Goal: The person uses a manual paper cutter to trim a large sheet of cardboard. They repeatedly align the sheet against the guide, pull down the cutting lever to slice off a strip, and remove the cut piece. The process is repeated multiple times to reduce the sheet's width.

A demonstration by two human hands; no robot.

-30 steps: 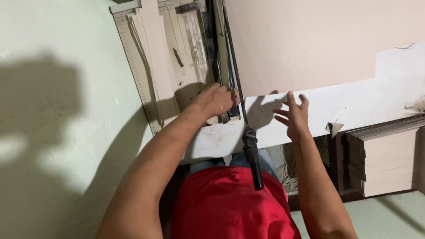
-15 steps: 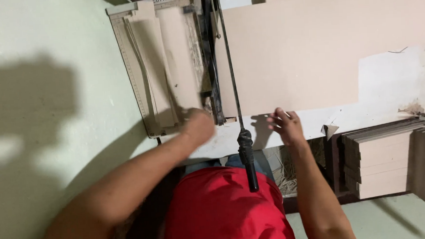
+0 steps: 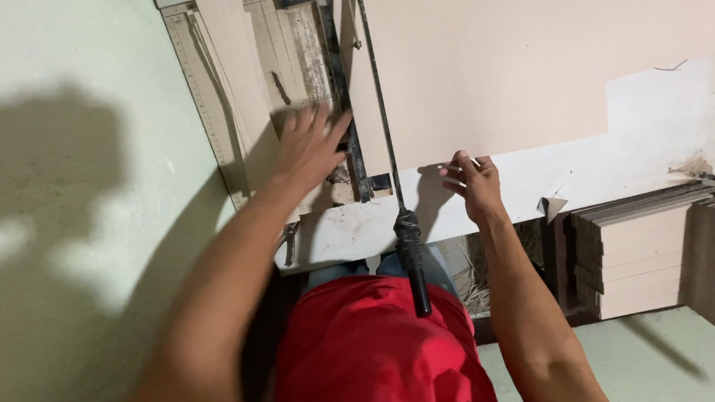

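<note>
Reaching further up than half a second ago, the left hand [image 3: 310,146] lies flat with fingers spread on the worn wooden cutter bed [image 3: 285,58], while the right hand [image 3: 473,188] pinches the near edge of the large beige cardboard sheet [image 3: 513,62] beside the black-handled lever blade [image 3: 409,255], apparently aligning before cutting.

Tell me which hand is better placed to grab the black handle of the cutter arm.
Probably the right hand. It rests at the near edge of the large beige sheet, just beside the black handle. The left hand lies spread flat on the cutter bed, farther from the handle.
</note>
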